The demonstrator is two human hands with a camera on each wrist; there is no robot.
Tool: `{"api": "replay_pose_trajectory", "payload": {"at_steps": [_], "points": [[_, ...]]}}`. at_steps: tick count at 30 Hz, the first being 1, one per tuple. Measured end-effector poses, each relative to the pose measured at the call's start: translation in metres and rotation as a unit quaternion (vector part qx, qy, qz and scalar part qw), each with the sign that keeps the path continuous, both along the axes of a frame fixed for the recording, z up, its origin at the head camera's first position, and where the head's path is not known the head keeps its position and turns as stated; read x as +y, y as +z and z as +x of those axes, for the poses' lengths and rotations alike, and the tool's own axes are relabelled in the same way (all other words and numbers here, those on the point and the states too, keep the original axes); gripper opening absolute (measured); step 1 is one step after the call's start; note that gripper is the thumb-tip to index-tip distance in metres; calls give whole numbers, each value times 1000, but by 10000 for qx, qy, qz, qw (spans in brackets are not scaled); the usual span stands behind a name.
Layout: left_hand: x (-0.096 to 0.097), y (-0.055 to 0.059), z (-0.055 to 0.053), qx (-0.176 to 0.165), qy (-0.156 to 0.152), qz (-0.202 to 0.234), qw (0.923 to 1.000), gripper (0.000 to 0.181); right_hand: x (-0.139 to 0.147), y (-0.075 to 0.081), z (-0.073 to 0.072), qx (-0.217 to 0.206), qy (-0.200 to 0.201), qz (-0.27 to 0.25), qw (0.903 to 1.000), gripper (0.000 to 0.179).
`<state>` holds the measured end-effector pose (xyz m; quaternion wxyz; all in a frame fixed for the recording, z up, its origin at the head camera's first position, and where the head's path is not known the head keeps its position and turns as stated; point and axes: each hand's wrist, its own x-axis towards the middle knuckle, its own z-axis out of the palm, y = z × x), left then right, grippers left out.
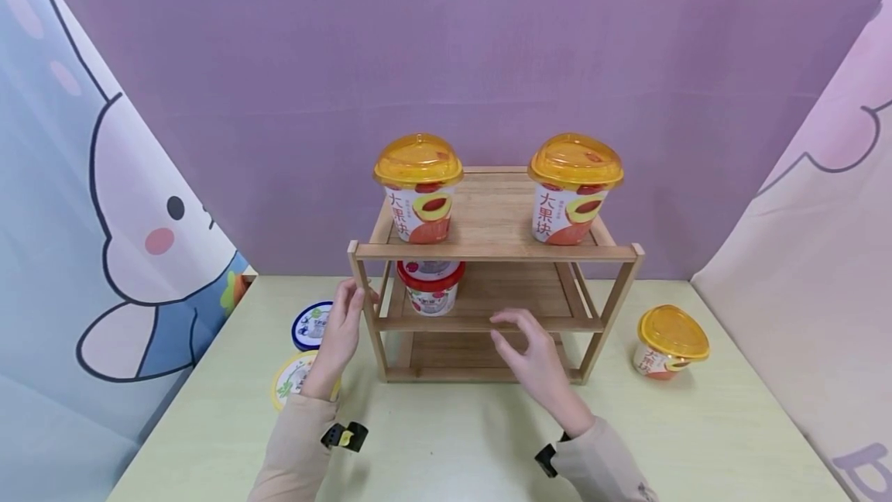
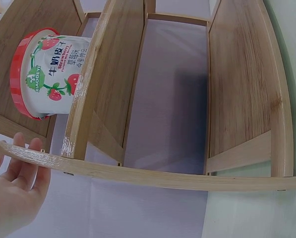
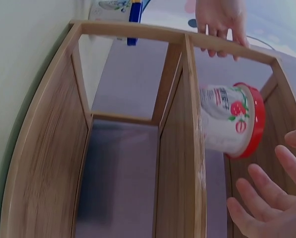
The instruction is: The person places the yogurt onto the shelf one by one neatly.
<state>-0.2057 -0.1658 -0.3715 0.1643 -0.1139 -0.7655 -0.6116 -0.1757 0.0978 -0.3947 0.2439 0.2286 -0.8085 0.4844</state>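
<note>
A three-tier wooden shelf rack (image 1: 488, 324) stands on the table. Around its left front post curl the fingers of my left hand (image 1: 343, 321). On the left of the middle tier stands a strawberry tub (image 2: 58, 74) with a red-rimmed lid, partly hidden by the top tier in the head view. My right hand (image 1: 533, 359) holds nothing; its fingers are spread and loosely bent in front of the middle tier's front rail (image 1: 481, 324). Two fruit cups with orange domed lids stand on the top tier, a left cup (image 1: 420, 192) and a right cup (image 1: 571, 192).
To the right of the rack another orange-lidded cup (image 1: 669, 343) stands on the table. At the left are a blue-lidded tub (image 1: 311, 324) and a yellow-lidded tub (image 1: 293, 380), the latter partly behind my left forearm. A purple cloth (image 1: 488, 60) hangs behind the rack.
</note>
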Motion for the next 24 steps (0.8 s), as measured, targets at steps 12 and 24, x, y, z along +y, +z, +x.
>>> {"api": "replay_pose_trajectory", "payload": {"at_steps": [12, 24], "points": [[-7, -18, -12, 60, -111, 17, 9999, 29, 37, -10, 10, -248, -350, 663, 9969, 18], [-7, -16, -10, 68, -121, 62, 9999, 30, 76, -20, 17, -388, -744, 923, 9922, 16]]}}
